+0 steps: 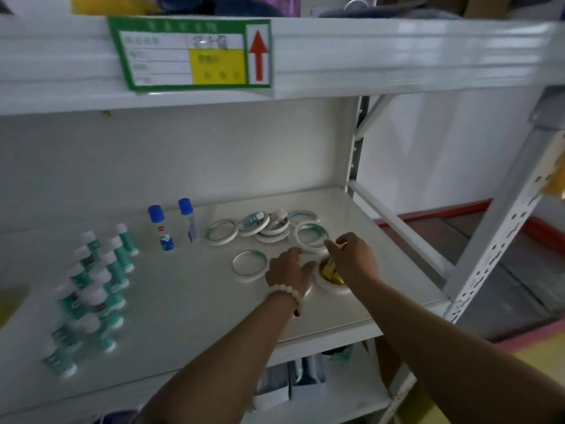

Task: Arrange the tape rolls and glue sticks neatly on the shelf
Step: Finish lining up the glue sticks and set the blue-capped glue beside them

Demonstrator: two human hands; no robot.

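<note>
Your right hand (354, 261) pinches a yellow wrapper (331, 272) in closed fingers directly over the hollow of a white tape roll (331, 286) lying flat near the front right of the shelf (183, 316); your left hand (289, 269) rests open, fingers spread, touching that roll's left rim. Behind your hands a loose cluster of thin white tape rolls (269, 229) with green inner edges overlaps, two holding small items inside. Teal-and-white glue sticks (97, 289) stand upright in rows well to the left.
</note>
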